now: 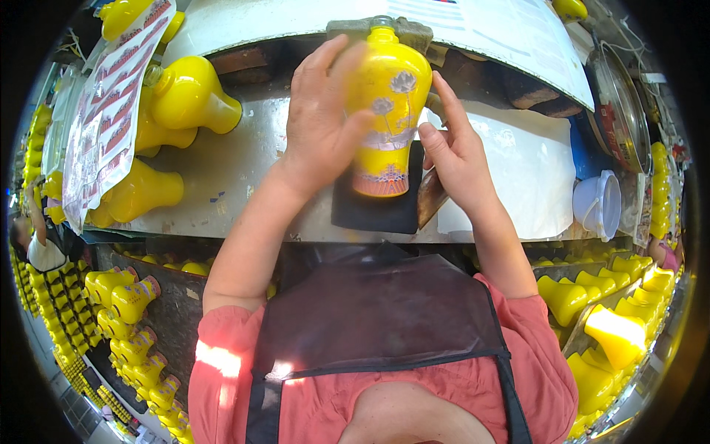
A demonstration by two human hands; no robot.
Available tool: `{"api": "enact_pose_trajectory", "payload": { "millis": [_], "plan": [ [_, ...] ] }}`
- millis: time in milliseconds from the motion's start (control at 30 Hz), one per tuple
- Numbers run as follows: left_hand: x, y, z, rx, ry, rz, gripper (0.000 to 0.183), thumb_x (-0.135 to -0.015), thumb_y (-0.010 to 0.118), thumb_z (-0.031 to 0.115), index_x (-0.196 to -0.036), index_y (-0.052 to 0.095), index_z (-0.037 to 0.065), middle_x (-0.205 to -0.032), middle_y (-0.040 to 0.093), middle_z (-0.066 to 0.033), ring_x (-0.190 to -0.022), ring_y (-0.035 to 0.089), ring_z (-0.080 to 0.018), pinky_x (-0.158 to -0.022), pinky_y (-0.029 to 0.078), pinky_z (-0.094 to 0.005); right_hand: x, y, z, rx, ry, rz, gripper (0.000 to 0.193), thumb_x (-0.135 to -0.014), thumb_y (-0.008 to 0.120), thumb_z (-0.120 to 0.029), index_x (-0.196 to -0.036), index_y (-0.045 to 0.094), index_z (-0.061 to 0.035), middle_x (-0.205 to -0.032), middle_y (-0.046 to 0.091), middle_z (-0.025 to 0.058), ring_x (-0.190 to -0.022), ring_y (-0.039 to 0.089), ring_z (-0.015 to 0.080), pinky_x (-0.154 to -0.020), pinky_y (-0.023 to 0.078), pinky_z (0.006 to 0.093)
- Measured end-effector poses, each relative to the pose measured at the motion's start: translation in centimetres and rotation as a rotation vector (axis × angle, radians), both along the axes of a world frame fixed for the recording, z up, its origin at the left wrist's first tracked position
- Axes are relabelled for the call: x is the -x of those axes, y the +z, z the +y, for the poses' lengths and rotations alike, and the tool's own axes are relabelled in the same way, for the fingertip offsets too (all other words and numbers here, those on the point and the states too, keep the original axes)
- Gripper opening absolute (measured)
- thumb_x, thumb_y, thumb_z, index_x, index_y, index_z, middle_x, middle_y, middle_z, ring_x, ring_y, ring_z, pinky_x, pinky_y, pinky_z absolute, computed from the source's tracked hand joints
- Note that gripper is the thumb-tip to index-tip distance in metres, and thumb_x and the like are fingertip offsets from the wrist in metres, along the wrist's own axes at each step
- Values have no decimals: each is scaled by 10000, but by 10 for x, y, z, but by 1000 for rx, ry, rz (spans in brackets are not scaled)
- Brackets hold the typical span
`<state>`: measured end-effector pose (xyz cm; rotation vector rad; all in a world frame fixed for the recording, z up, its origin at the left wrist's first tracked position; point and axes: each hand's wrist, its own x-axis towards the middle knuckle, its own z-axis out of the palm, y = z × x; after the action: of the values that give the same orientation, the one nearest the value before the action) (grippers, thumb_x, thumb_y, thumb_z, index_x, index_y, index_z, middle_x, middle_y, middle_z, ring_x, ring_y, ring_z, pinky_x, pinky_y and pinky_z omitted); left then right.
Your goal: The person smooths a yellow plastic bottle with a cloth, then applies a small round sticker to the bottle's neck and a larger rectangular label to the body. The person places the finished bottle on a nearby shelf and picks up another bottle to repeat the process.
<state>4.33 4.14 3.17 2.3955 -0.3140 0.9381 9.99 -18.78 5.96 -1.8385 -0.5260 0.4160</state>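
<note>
A glossy yellow vase [392, 96] with grey-mauve flower decals, a pale band and a reddish patterned foot lies in front of me, its neck pointing away. The neck end meets a grey block [414, 33], and the foot is over a black pad [373, 214]. My left hand [322, 111] is at the vase's left side, fingers apart and partly blurred, thumb over the vase's edge. Along the right side, my right hand [458, 148] steadies the vase with its forefinger and thumb; its other fingers are partly hidden. A brown wooden-looking piece [430, 196] sits beside the pad.
Plain yellow vases [196, 96] lie on the left of the bench, beside a hanging decal sheet [118, 111]. A white bucket [597, 205] stands at the right. Many yellow vases [621, 333] fill racks on both sides below the bench; those at left [133, 296] carry decals.
</note>
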Motion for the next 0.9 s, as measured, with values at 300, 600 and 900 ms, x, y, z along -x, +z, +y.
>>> {"api": "enact_pose_trajectory", "payload": {
  "millis": [300,600,900],
  "plan": [
    [-5,-9,-20,673,-170,146,715,-1101,329,495,-1586,292,-28,-1591,344,-232,-1492,327,-363,-1237,225,-410,3,-2,7,9,-70,-115,670,-992,628,-218,-1585,384,-23,-1069,662,132,-686,561,78,-658,494,253],
    [6,-4,-26,949,-153,234,826,-1076,228,657,-1628,220,43,-1626,335,-148,-1444,382,-252,-1193,272,-402,-18,22,10,87,-99,-424,694,-928,756,-149,-1553,465,-63,-999,634,12,-660,500,43,-616,438,192],
    [17,-9,-51,966,-168,389,1082,-993,638,506,-1601,-60,-54,-1497,451,-271,-1359,517,-368,-1123,425,-420,-29,38,26,186,80,-799,498,-821,807,-164,-1310,712,-174,-1342,642,211,-887,714,274,-709,582,333]
  ]
}}
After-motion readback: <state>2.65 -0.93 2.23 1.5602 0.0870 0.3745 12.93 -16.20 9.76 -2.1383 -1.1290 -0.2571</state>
